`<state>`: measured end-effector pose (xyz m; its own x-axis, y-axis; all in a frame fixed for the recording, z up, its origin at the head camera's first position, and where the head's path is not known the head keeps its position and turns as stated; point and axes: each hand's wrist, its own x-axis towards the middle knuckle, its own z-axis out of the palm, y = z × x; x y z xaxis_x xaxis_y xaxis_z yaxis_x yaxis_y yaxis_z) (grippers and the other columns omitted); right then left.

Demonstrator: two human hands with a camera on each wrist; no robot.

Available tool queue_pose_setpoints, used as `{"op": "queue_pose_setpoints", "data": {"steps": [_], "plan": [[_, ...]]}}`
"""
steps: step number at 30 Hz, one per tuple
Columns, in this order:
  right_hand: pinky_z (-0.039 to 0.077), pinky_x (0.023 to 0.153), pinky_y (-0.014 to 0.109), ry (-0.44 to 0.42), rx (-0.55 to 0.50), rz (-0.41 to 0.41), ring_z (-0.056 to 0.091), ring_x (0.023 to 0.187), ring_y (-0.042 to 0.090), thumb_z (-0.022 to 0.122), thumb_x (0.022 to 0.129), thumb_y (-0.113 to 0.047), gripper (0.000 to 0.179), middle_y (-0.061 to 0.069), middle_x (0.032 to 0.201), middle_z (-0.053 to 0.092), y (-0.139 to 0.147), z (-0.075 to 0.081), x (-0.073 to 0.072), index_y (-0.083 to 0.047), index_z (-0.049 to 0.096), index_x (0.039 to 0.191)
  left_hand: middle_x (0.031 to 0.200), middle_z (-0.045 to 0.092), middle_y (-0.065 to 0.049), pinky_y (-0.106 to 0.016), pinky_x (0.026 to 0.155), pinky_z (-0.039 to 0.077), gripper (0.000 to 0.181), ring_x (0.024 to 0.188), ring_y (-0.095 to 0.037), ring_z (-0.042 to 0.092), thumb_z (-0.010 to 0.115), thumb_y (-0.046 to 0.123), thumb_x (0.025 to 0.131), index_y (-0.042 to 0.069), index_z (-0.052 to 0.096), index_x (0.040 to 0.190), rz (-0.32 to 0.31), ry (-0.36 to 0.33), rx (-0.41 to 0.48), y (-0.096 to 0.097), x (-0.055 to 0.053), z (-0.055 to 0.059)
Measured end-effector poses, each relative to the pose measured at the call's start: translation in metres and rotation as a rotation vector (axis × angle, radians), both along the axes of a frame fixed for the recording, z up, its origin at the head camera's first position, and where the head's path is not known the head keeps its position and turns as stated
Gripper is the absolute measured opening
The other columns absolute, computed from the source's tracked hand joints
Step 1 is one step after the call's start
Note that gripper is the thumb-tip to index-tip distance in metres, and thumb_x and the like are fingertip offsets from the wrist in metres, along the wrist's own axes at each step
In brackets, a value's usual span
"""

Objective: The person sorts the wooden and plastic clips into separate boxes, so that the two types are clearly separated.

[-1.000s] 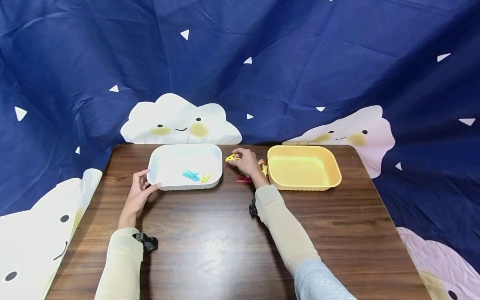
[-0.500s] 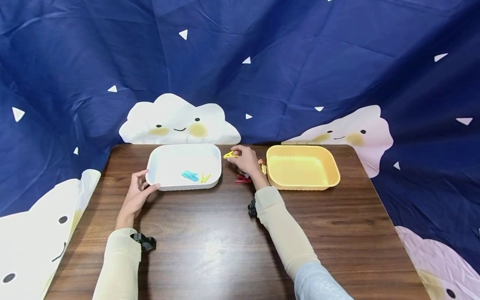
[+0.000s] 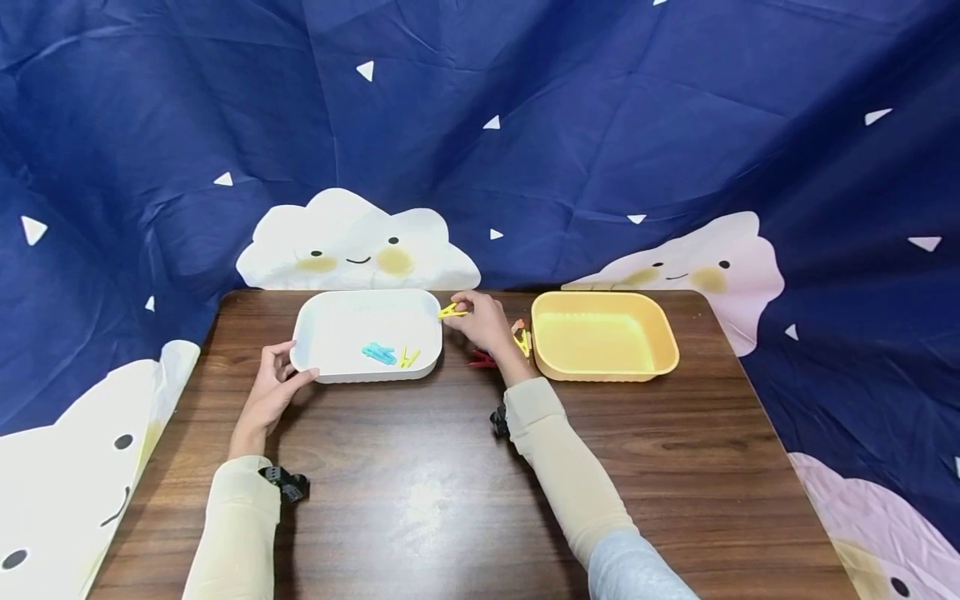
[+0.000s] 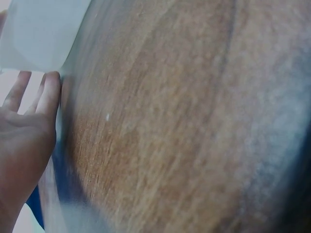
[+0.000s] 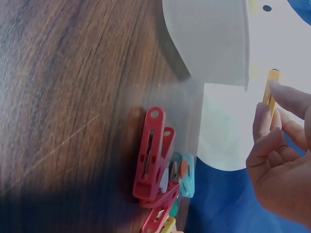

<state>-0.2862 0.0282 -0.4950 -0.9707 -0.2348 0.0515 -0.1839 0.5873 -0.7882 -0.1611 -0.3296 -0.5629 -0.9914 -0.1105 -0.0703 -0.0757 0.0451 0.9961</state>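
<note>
The tabletop [image 3: 390, 517] fills the lower frame. Left of centre, the left hand [image 3: 268, 396] holds the white tray [image 3: 337, 329] by its near left corner, thumb in front and fingers at the side. At centre, the right forearm crosses near red clothespins [image 5: 149, 160], heaped beside a light-blue clothespin [image 5: 188, 179]. Beyond them, the right hand [image 3: 483, 322] pinches a yellow clothespin [image 3: 452, 312] at the tray's right rim; contact with the rim cannot be confirmed. The yellow tray [image 3: 600, 342] stands right of centre; a patterned curtain [image 3: 570, 150] hangs behind. Caution: too low a pass may snag the clothespin on the rim and twist it free. A loose left-hand hold may let the white tray slide. A dipped right wrist may scatter the heap.
</note>
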Motion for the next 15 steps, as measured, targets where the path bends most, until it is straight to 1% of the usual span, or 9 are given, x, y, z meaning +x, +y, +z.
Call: {"op": "queue_pose_setpoints", "data": {"steps": [3,9,13,15], "plan": [[0.051,0.086,0.034,-0.003,-0.002,0.008,0.067,0.096,0.020,0.084,0.085,-0.021,0.041,0.005,0.103,0.073,-0.003,0.002,0.002,-0.004,0.071,0.120,0.142,0.041,0.000,-0.015,0.089,0.044,0.065,0.116,-0.006,0.052,0.071,0.004,0.094,0.013,0.028,0.142,-0.007,-0.006,-0.009,-0.001,0.001,0.000],[0.050,0.085,0.033,-0.028,0.006,0.021,0.066,0.093,0.019,0.082,0.086,-0.020,0.040,0.005,0.103,0.072,-0.008,0.004,0.006,-0.005,0.071,0.121,0.148,0.037,-0.009,-0.014,0.089,0.044,0.068,0.116,-0.006,0.050,0.070,0.004,0.095,0.008,0.024,0.145,-0.021,0.003,-0.024,-0.001,0.002,-0.001],[0.051,0.084,0.033,-0.027,-0.009,0.032,0.065,0.094,0.018,0.082,0.087,-0.019,0.039,0.004,0.102,0.071,-0.013,0.003,0.010,-0.004,0.070,0.121,0.147,0.039,-0.007,-0.014,0.089,0.044,0.067,0.116,-0.006,0.051,0.070,0.003,0.095,0.009,0.025,0.144,-0.014,0.006,-0.014,-0.001,0.001,-0.002],[0.051,0.083,0.033,-0.018,-0.017,0.050,0.065,0.093,0.018,0.082,0.087,-0.019,0.039,0.004,0.102,0.070,-0.016,0.002,0.013,-0.004,0.070,0.121,0.146,0.039,-0.006,-0.014,0.090,0.044,0.065,0.116,-0.007,0.051,0.070,0.003,0.094,0.011,0.027,0.143,-0.008,0.009,-0.007,-0.001,0.000,-0.003]]}}
